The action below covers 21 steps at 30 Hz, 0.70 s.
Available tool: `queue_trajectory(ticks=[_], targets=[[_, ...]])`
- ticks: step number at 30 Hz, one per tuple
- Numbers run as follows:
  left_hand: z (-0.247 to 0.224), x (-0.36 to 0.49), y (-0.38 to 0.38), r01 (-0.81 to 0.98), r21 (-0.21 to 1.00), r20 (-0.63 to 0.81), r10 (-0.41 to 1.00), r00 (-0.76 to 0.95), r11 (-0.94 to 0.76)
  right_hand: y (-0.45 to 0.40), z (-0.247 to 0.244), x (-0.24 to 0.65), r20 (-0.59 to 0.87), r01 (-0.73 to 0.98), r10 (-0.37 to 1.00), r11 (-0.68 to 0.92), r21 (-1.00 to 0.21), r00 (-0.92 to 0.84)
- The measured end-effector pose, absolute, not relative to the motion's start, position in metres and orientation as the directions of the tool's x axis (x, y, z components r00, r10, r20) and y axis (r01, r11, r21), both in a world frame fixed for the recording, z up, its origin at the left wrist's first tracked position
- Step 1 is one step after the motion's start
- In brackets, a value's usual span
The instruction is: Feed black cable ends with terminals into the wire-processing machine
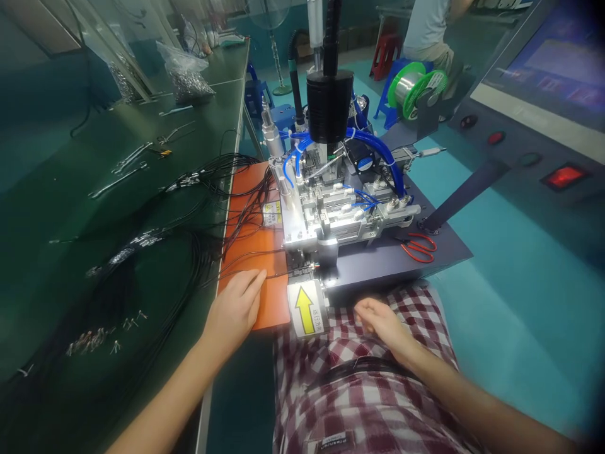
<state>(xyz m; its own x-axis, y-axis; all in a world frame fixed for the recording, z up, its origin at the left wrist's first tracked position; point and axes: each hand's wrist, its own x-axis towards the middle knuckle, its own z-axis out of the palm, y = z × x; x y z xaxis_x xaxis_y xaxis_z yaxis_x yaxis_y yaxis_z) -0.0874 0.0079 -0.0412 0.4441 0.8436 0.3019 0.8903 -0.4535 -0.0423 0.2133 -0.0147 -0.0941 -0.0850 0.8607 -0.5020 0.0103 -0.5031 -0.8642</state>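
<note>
"Where's the black cable (288,272)?"
"Its near part is at the left hand (236,306), thumb and forefinger pinched on it. From those fingertips it runs right, over the orange mat (274,306), to the front of the machine (350,214)."
"And the mat?"
"Along the right edge of the green tabletop (51,202), between that edge and the machine. The plate with a yellow arrow (305,312) sits just beside the mat's near right corner."
"The right hand (380,321)?"
"Fingers curled together, off the front edge of the machine's dark base (373,260), over the checked cloth (401,397). It's apart from the cable."
"Anything on that base?"
"Red-handled scissors (420,248), near its right corner."
</note>
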Motion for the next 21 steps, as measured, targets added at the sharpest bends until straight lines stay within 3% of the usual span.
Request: queue_trajectory(ticks=[9,21], targets=[[-0.045,-0.087,0.008,0.882,-0.103,0.332,0.820,0.466,-0.459,0.053,-0.077,0.156,-0.290,0.038,0.937,-0.289,-0.957,-0.193],[-0.048,-0.090,0.009,0.878,-0.099,0.330,0.817,0.473,-0.468,0.058,-0.075,0.139,-0.138,-0.045,0.985,-0.143,-0.989,-0.107]])
